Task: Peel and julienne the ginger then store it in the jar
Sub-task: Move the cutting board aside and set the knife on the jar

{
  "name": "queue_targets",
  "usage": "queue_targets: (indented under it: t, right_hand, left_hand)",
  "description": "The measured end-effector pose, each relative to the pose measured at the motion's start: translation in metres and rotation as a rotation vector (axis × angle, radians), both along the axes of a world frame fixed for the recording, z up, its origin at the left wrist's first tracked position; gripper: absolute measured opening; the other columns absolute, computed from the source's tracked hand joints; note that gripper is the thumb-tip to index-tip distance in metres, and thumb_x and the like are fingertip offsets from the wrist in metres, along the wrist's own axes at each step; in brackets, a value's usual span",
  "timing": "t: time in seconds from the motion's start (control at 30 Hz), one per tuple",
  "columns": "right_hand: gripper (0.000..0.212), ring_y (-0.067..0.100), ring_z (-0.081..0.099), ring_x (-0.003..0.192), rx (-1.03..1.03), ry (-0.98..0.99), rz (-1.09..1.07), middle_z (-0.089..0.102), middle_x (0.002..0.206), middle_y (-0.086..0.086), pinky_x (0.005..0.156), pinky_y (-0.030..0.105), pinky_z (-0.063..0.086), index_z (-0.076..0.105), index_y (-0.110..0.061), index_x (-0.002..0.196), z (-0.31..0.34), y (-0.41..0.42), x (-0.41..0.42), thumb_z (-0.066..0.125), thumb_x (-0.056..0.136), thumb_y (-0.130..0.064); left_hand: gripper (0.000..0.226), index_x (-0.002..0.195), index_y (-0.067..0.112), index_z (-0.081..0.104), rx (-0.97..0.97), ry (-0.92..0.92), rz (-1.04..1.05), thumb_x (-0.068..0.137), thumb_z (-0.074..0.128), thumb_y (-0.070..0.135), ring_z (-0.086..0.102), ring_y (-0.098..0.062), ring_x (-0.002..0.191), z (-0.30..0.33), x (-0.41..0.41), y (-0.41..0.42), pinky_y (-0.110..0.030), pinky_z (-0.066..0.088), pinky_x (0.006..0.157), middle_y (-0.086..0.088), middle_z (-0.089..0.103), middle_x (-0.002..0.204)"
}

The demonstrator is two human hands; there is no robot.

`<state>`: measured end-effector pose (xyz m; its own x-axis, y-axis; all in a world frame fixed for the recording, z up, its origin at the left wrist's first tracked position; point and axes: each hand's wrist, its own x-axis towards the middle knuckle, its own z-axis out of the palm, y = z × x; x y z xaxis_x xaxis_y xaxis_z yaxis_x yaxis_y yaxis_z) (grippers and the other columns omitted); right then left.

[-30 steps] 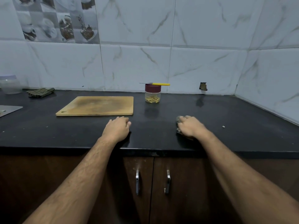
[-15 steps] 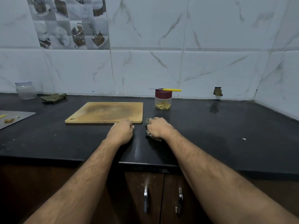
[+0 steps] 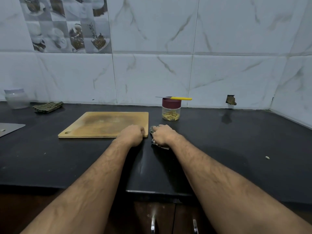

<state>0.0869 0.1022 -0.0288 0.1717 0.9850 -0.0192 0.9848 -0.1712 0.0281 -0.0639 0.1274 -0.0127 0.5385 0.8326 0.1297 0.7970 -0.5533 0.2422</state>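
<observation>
Grey cloth (image 3: 156, 144), mostly hidden, is gripped by the right hand (image 3: 163, 134); left hand (image 3: 133, 135) curls at the board's (image 3: 94, 124) near-right corner, grip unclear.

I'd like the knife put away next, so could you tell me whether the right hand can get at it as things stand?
Probably not right away: the right hand grips a cloth. The knife lies unobstructed atop the jar.

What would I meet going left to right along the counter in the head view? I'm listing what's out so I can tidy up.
Frosted jar → folded green cloth → cutting board → left hand → right hand, gripping a rag → lidded jar of ginger strips with the yellow-handled knife across its lid.
</observation>
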Motion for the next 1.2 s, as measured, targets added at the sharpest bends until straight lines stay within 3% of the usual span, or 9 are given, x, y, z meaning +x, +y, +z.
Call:
queue_targets:
  t: [0.13,0.4,0.5,0.6,0.73,0.87,0.97,1.07,1.2]
  right_hand:
    - [0.053,0.034,0.043,0.124,-0.032,-0.063,0.010,0.048,0.141,0.012,0.100,0.045,0.035,0.052,-0.009,0.136,-0.009,0.046,0.014,0.041,0.090,-0.033]
    - [0.048,0.031,0.052,0.116,0.057,0.070,-0.037,0.055,0.133,0.013,0.099,0.047,0.046,0.057,-0.009,0.127,-0.012,0.061,0.049,0.033,0.091,-0.029]
    - [0.037,0.030,0.058,0.105,0.099,0.100,-0.114,0.062,0.122,0.009,0.091,0.040,0.051,0.060,-0.018,0.115,0.001,0.021,0.084,0.041,0.087,-0.032]
    - [0.031,0.033,0.058,0.112,0.070,0.055,-0.265,0.062,0.125,0.013,0.086,0.034,0.047,0.060,-0.011,0.119,0.011,-0.024,0.123,0.047,0.096,-0.026]
    - [0.025,0.034,0.062,0.105,0.226,0.171,-0.410,0.066,0.117,0.013,0.080,0.034,0.051,0.064,-0.011,0.108,0.011,-0.038,0.111,0.053,0.087,-0.020]
    - [0.022,0.030,0.061,0.099,0.386,0.341,-0.252,0.063,0.112,0.009,0.083,0.035,0.051,0.055,-0.014,0.109,0.014,-0.018,0.049,0.057,0.087,-0.011]
    - [0.018,0.026,0.061,0.095,0.404,0.338,-0.114,0.064,0.108,0.007,0.082,0.034,0.050,0.061,-0.013,0.107,0.013,0.003,0.026,0.053,0.091,-0.008]
    - [0.025,0.026,0.065,0.095,0.356,0.288,-0.099,0.070,0.107,0.009,0.084,0.032,0.054,0.071,-0.009,0.110,0.013,0.017,0.029,0.052,0.093,-0.011]
    - [0.024,0.028,0.065,0.096,0.352,0.295,-0.194,0.070,0.106,0.008,0.080,0.030,0.052,0.071,-0.007,0.109,0.009,0.015,0.063,0.054,0.095,-0.016]
  left_hand:
    - [0.027,0.108,0.030,0.066,0.015,0.059,0.020,0.099,0.044,0.016,0.059,-0.025,0.107,0.003,0.002,0.015,-0.027,0.042,0.081,-0.005,0.067,0.119]
    - [0.026,0.120,0.030,0.063,0.058,-0.016,0.105,0.100,0.047,0.023,0.060,-0.025,0.113,-0.011,0.007,0.020,-0.029,0.045,0.088,-0.004,0.067,0.123]
    - [0.025,0.122,0.028,0.062,0.037,-0.030,0.113,0.102,0.047,0.026,0.060,-0.024,0.113,-0.009,0.006,0.019,-0.028,0.043,0.085,-0.004,0.066,0.123]
    - [0.026,0.122,0.026,0.062,0.029,-0.037,0.106,0.102,0.047,0.026,0.059,-0.024,0.114,-0.006,0.006,0.014,-0.027,0.043,0.085,-0.004,0.066,0.124]
    - [0.026,0.120,0.023,0.064,0.002,-0.028,0.136,0.100,0.048,0.022,0.060,-0.025,0.113,0.000,0.010,0.009,-0.031,0.047,0.088,-0.005,0.067,0.122]
    - [0.030,0.119,0.014,0.066,0.004,-0.081,0.153,0.093,0.052,0.018,0.062,-0.031,0.112,0.010,0.023,0.005,-0.034,0.050,0.091,-0.011,0.068,0.121]
    - [0.028,0.117,0.012,0.064,0.012,-0.067,0.111,0.094,0.049,0.020,0.062,-0.032,0.111,0.007,0.033,0.004,-0.033,0.048,0.085,-0.013,0.067,0.121]
    - [0.025,0.110,0.012,0.067,0.006,0.033,0.138,0.095,0.048,0.018,0.063,-0.031,0.107,0.002,0.039,0.007,-0.032,0.047,0.080,-0.012,0.068,0.118]
    - [0.027,0.114,0.008,0.066,0.022,0.092,0.218,0.094,0.049,0.012,0.062,-0.030,0.110,0.007,0.048,0.004,-0.032,0.047,0.080,-0.012,0.067,0.120]
